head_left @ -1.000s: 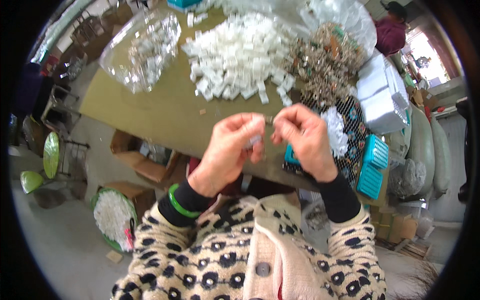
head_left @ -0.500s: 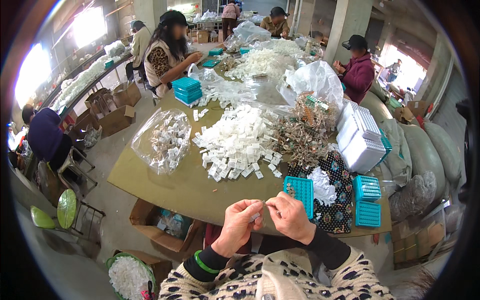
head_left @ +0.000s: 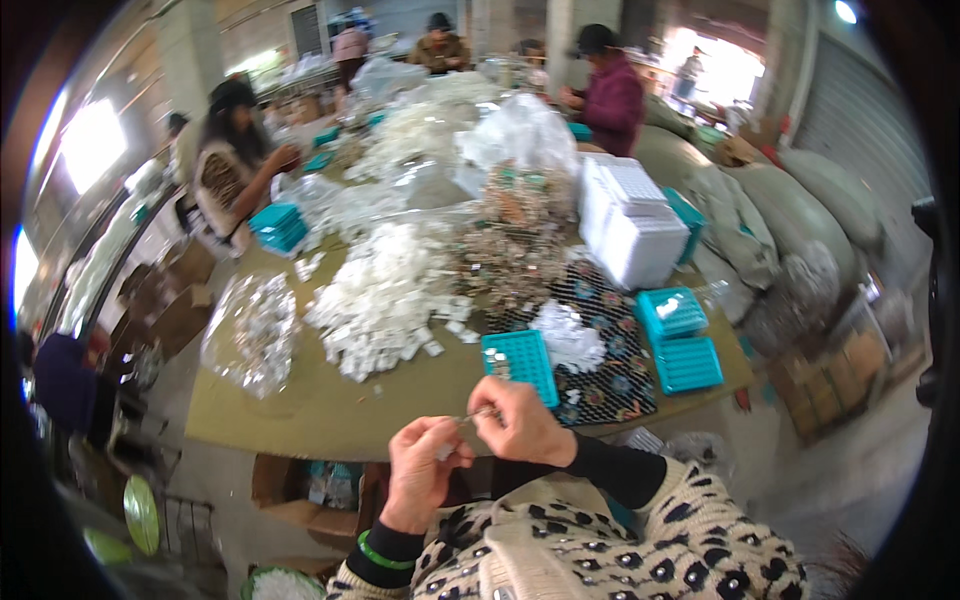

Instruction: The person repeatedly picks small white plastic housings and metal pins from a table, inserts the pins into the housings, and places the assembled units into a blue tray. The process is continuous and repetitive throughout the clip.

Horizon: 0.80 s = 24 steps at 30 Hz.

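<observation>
My left hand is closed in a pinch, with a small white plastic piece showing between its fingers. Against it, my right hand pinches a small thin metal part, its exact kind too blurred to tell. The fingertips of both hands nearly meet over the near table edge. Just beyond the right hand lies a teal tray with rows of holes and a few small metallic pieces in it. A heap of white plastic pieces sits farther left on the table.
A tangled heap of metallic parts, white papery scraps on a dark patterned cloth, stacked white trays and teal trays occupy the right. A clear bag lies left. Co-workers sit around; sacks stand right.
The view has swung to the right, so the table and its heaps sit farther left in the picture. My hands stay together, still pinching small parts.
</observation>
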Each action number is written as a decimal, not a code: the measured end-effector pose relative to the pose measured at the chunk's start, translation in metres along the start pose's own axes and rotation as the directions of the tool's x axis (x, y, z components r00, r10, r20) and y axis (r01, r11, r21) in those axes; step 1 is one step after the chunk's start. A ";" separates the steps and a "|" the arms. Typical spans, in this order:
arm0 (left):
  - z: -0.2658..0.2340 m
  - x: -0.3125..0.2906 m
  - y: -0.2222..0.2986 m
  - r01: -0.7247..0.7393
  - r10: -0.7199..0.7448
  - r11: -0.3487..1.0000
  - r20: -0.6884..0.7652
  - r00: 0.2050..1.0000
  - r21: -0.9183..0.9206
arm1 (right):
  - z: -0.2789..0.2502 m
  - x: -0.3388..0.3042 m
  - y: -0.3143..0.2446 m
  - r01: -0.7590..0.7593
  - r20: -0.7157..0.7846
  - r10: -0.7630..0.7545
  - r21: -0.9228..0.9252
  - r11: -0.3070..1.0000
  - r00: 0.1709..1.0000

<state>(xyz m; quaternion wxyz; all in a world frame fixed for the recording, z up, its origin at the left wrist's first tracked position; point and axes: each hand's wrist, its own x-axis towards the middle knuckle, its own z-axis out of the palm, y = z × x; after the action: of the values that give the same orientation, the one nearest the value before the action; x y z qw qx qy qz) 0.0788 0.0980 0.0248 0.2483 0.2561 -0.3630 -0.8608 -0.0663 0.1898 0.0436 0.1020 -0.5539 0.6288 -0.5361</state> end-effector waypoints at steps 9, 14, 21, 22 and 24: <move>0.012 0.003 -0.010 0.032 -0.031 0.999 0.143 0.989 -0.007 | -0.015 -0.021 0.010 0.328 0.093 -0.316 -0.217 0.919 0.944; 0.016 0.006 -0.014 0.050 -0.039 0.996 0.151 0.988 -0.071 | -0.019 -0.027 0.013 0.286 0.017 -0.290 -0.233 0.929 0.957; 0.010 0.012 -0.014 0.062 -0.040 0.990 0.173 0.984 -0.126 | -0.016 -0.022 0.019 0.337 0.012 -0.340 -0.164 0.927 0.940; 0.009 0.012 -0.013 0.092 -0.065 0.983 0.170 0.983 -0.159 | -0.015 -0.021 0.020 0.312 -0.002 -0.315 -0.118 0.943 0.949; 0.007 0.014 -0.013 0.120 -0.098 0.983 0.153 0.983 -0.141 | -0.013 -0.019 0.020 0.313 0.030 -0.312 -0.098 0.945 0.950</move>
<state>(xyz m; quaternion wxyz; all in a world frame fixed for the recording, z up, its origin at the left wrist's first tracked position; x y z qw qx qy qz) 0.0606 0.1008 0.0159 0.1922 0.1928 -0.2997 -0.9144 -0.0811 0.2087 0.0242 -0.0082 -0.6547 0.5588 -0.5089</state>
